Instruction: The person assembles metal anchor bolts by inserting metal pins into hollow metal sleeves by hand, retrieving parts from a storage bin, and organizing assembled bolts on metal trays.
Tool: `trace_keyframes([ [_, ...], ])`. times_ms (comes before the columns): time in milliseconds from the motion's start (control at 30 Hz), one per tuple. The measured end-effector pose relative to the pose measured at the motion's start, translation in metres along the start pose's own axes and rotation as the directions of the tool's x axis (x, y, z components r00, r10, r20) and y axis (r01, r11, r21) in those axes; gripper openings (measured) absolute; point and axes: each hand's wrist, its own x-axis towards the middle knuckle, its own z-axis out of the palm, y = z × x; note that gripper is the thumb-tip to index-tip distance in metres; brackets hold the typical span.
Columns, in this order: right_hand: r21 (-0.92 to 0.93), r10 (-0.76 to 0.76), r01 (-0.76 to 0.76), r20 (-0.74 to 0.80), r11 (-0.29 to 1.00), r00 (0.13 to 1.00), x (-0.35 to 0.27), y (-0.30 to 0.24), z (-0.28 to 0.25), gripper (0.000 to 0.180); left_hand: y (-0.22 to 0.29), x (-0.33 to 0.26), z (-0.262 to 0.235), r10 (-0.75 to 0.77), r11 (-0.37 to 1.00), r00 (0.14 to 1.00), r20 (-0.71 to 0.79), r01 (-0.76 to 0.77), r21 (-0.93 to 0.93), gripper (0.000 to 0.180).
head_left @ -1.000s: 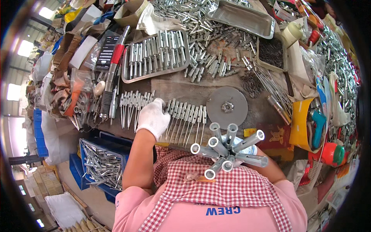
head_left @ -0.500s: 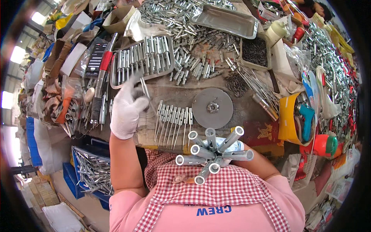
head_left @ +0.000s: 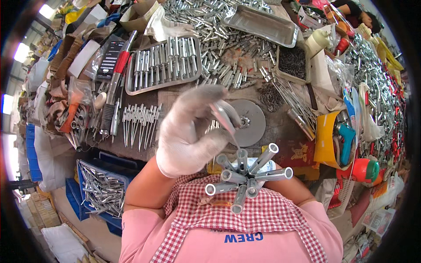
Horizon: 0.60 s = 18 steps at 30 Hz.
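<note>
Head view: the gloved left hand (head_left: 188, 131) is raised above the desk (head_left: 280, 127), fingers curled closed round a slim pointed metal pin (head_left: 224, 120) whose tip slants down toward the cluster of metal tubes (head_left: 245, 175) just below it. That cluster fans outward like spokes, open mouths facing up and out, likely so each tube can take a pin from above. It sits close against the person's checked apron (head_left: 245, 219). The right hand is hidden beneath the cluster, apparently propping it up; how far it is closed cannot be told. Beyond the cluster a round metal disc (head_left: 247, 122) lies flat on the desk. Left of the cluster, a row of matching pins (head_left: 140, 122) is laid side by side, within easy reach. Farther back from the cluster a tray of metal rods (head_left: 164, 63) rests.
</note>
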Motion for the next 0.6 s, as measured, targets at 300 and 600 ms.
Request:
trace_keyframes([
  [300, -0.247, 0.109, -0.153, -0.184, 0.957, 0.977, -0.017, -0.003, -0.021, 0.082, -0.008, -0.014, 0.005, -0.126, 0.986, 0.974, 0.19, 0.102, 0.128, 0.044],
  [600, -0.57, -0.121, 0.128, 0.05, 0.812, 0.991, -0.009, -0.002, -0.015, 0.088, -0.006, -0.01, 0.001, -0.152, 0.985, 0.956, 0.25, 0.127, 0.115, 0.044],
])
